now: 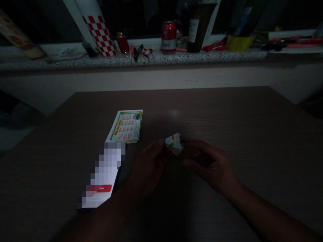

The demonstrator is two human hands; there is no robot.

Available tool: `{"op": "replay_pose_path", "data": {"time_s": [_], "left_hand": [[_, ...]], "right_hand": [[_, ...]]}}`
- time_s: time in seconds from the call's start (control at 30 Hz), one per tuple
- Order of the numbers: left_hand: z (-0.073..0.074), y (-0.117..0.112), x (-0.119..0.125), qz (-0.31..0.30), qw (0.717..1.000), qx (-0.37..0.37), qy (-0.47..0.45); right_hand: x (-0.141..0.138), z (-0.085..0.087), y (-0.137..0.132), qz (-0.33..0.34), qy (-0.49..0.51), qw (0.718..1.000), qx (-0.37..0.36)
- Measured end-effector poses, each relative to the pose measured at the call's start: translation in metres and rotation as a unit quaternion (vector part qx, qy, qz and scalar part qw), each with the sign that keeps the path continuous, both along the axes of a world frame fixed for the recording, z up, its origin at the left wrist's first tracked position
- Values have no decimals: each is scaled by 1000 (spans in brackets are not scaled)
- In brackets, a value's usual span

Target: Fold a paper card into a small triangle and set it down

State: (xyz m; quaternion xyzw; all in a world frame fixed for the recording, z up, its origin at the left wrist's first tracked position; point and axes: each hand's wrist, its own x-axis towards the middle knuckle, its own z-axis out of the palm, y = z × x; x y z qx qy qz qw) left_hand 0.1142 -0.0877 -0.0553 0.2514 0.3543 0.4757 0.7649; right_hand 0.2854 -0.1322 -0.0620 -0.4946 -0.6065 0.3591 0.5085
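Printed paper, folded small into a compact many-coloured packet [174, 143], sits pinched between both hands just above the brown wood-grain tabletop [227, 111], near the middle of its front half. The left hand [147, 166] closes thumb and fingertips narrowly on the packet's left edge; the right hand [209, 166] holds its right edge the same way, other fingers curled under. Light is dim; the creases cannot be made out.

Judgement: the fold in hand goes best with the packet held low over the table, edges aligned before pressing, and each crease run down firmly with a thumbnail.

Orientation: the packet stands roughly as a diamond, one corner pointing down toward the person and one away toward the windowsill. No clear long axis; it looks about as wide as tall.

A flat green-bordered calendar card [125, 126] lies to the left, well apart, with a long white sheet [102, 181] just in front of it.
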Motion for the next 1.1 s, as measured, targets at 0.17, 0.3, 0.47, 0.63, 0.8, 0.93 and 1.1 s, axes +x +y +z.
{"op": "replay_pose_path", "data": {"time_s": [0.17, 0.3, 0.47, 0.63, 0.8, 0.93, 1.1], "left_hand": [[-3, -5, 5, 16, 1000, 0, 5], [-3, -8, 7, -9, 999, 4, 51], [3, -6, -6, -22, 976, 111, 186], [16, 2, -25, -116, 810, 447, 362], [20, 8, -31, -170, 727, 529, 403], [18, 7, -30, -175, 728, 524, 407], [16, 1, -26, -102, 728, 520, 435]], "right_hand": [[-6, -2, 0, 15, 55, 998, -13], [-5, -4, 0, 10, 21, 999, 26], [5, 2, 2, 7, -64, 995, 77], [15, 5, 5, 97, -127, 979, 126], [20, 5, 8, 143, -149, 968, 144], [22, 5, 9, 134, -130, 973, 135], [21, 5, 9, 87, -89, 988, 94]]}}
